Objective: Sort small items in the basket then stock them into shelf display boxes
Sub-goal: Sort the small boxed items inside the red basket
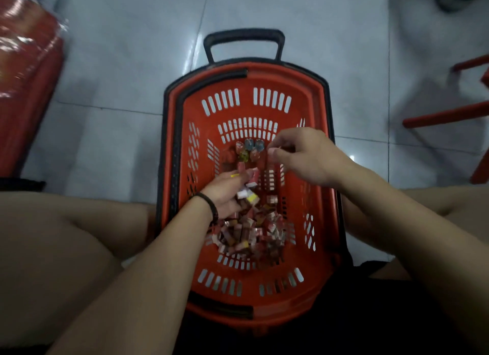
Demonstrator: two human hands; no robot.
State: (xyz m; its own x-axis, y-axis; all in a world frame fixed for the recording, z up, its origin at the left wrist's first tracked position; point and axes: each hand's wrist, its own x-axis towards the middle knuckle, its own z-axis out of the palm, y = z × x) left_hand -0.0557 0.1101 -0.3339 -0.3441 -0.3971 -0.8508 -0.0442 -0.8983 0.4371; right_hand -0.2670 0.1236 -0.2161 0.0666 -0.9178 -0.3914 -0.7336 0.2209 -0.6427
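Observation:
A red plastic basket [312, 111] with slotted walls stands on the floor between my legs. Many small wrapped candies [254, 230] are heaped in its near half. A small group of colourful clear-wrapped sweets [247, 149] lies at the far end of the bottom. My left hand [225, 193], with a black bracelet at the wrist, is down in the basket holding a few small pink and yellow packets. My right hand [304, 156] hovers over the middle of the basket, its thumb and fingers pinched together on a small item that is blurred.
The basket has a black pull handle [243, 41] at its far end. A stack of red plastic stools wrapped in film [23, 63] is at the left. Red stool legs [449, 114] stand at the right. The floor is pale glossy tile [119, 143].

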